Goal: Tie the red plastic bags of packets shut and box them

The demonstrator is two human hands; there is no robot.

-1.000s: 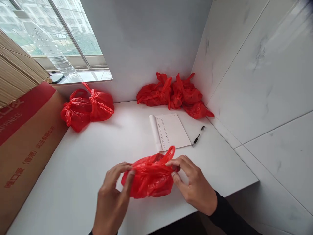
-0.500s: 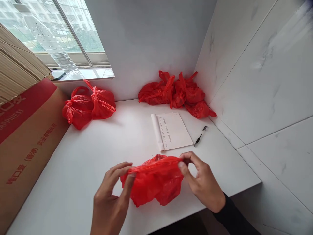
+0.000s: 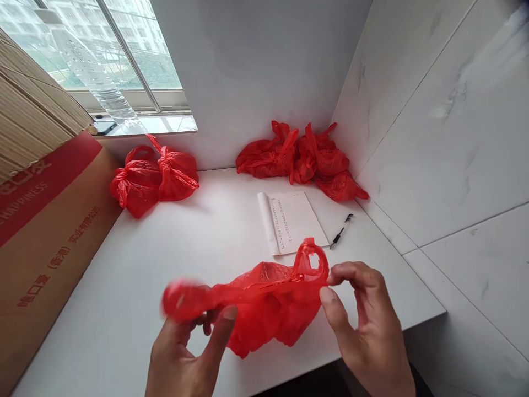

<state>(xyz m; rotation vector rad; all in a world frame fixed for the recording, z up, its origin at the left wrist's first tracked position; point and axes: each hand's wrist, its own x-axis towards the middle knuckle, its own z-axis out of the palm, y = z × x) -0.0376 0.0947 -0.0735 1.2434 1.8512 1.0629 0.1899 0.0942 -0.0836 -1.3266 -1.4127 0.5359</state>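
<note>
A red plastic bag (image 3: 273, 309) sits near the table's front edge, its mouth drawn out sideways and its contents hidden. One handle loop stands up at its right end; the other, smeared by motion, sticks out to the left. My left hand (image 3: 185, 347) is closed on the bag's left side, thumb in front and the other fingers partly behind the plastic. At the right end, below the upright loop, my right hand (image 3: 367, 325) pinches the bag's edge between thumb and forefinger.
Beyond the bag lie an open notebook (image 3: 297, 220) and a black pen (image 3: 341, 231). Knotted red bags rest at the back left (image 3: 155, 176) and back right (image 3: 297, 160). A cardboard box (image 3: 61, 237) stands left; a water bottle (image 3: 99, 82) is on the windowsill.
Both handle loops now stick out from the bag, one upward at the right, one to the left. My right hand has shifted right and the bag's mouth is stretched wider.
</note>
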